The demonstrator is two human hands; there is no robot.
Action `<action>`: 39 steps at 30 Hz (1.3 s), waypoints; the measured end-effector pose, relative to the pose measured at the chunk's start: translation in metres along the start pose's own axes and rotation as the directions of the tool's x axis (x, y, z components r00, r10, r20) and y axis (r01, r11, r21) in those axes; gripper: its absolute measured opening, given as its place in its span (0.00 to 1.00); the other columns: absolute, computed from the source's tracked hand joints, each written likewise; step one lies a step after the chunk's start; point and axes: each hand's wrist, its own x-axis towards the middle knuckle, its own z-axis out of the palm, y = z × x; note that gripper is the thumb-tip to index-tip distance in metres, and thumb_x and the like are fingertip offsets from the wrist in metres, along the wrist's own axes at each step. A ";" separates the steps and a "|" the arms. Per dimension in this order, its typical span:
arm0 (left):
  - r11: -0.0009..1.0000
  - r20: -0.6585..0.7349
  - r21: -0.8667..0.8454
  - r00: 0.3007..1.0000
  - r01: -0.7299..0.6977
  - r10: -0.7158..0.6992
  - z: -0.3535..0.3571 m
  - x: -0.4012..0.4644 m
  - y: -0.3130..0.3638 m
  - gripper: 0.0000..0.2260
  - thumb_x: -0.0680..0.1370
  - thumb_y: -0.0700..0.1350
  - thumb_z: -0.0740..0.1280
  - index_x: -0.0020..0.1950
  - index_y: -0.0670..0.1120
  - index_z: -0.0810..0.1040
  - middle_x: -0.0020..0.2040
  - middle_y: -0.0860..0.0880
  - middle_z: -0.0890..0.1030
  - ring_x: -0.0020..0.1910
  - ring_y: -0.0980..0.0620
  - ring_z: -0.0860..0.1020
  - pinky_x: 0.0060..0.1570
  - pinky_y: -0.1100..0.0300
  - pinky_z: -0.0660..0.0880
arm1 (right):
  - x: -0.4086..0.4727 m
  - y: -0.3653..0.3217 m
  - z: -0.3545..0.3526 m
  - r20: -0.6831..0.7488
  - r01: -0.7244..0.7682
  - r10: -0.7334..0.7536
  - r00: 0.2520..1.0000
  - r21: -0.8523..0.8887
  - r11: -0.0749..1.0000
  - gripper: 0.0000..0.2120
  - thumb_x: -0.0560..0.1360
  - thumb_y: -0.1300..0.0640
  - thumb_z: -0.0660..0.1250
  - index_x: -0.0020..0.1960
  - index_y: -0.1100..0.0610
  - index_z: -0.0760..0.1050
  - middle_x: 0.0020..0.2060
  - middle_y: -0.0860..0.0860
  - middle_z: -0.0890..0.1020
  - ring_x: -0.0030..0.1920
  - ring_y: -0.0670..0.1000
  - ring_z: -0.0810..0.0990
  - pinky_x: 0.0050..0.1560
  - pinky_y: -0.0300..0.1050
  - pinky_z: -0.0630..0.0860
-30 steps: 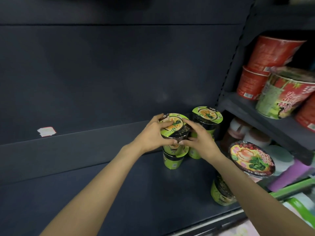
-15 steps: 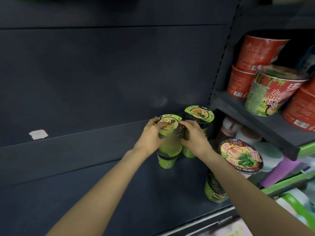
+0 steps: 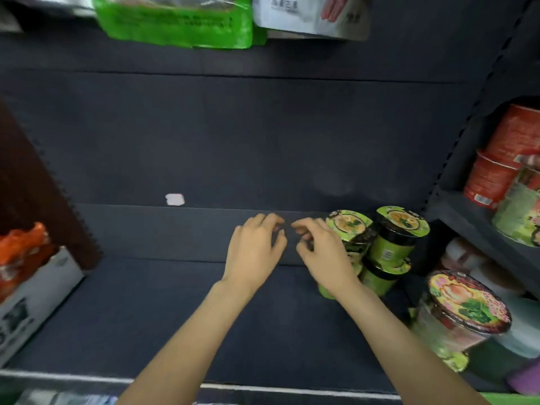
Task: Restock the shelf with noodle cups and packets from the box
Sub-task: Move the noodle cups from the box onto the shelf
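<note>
1. Dark shelf [image 3: 181,311]: mostly bare, stocked only at the far right, plenty of room for more.
2. Two stacks of green noodle cups at the shelf's right end: left stack [image 3: 349,229] just beside right stack [image 3: 401,222], both against the back panel, two cups high.
3. Right hand [image 3: 324,255]: empty, fingers loosely curled, in front of the left stack; contact not clear.
4. Left hand [image 3: 254,248]: empty, fingers relaxed and slightly apart, clear of the cups.
5. Likely risk: top cup of the left stack sits slightly askew; a brush from the right wrist could topple it.
</note>
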 end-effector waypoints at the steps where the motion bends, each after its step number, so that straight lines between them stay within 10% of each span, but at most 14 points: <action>1: 0.999 -0.031 -0.002 0.999 0.044 -0.044 -0.013 -0.010 -0.011 0.10 0.77 0.44 0.63 0.57 0.47 0.77 0.49 0.50 0.80 0.50 0.49 0.78 0.52 0.49 0.73 | -0.002 -0.015 0.013 0.021 0.024 -0.025 0.999 0.009 1.000 0.15 0.74 0.65 0.62 0.59 0.54 0.74 0.50 0.47 0.73 0.50 0.45 0.74 0.52 0.43 0.74; 22: 0.865 -0.009 0.106 0.871 0.490 -0.492 -0.327 -0.220 -0.391 0.10 0.75 0.44 0.63 0.55 0.47 0.79 0.49 0.49 0.81 0.49 0.49 0.78 0.48 0.52 0.76 | -0.047 -0.376 0.376 0.393 0.032 -0.103 0.914 0.183 0.983 0.13 0.76 0.62 0.62 0.60 0.54 0.74 0.52 0.50 0.74 0.54 0.49 0.75 0.54 0.43 0.72; 39: 0.800 0.241 0.337 0.776 0.497 -0.583 -0.373 -0.243 -0.577 0.22 0.76 0.49 0.67 0.69 0.48 0.70 0.71 0.48 0.67 0.70 0.47 0.64 0.66 0.56 0.62 | -0.030 -0.431 0.530 0.635 -0.121 0.062 0.770 0.049 0.991 0.37 0.68 0.45 0.73 0.71 0.51 0.61 0.65 0.54 0.61 0.69 0.55 0.60 0.69 0.47 0.60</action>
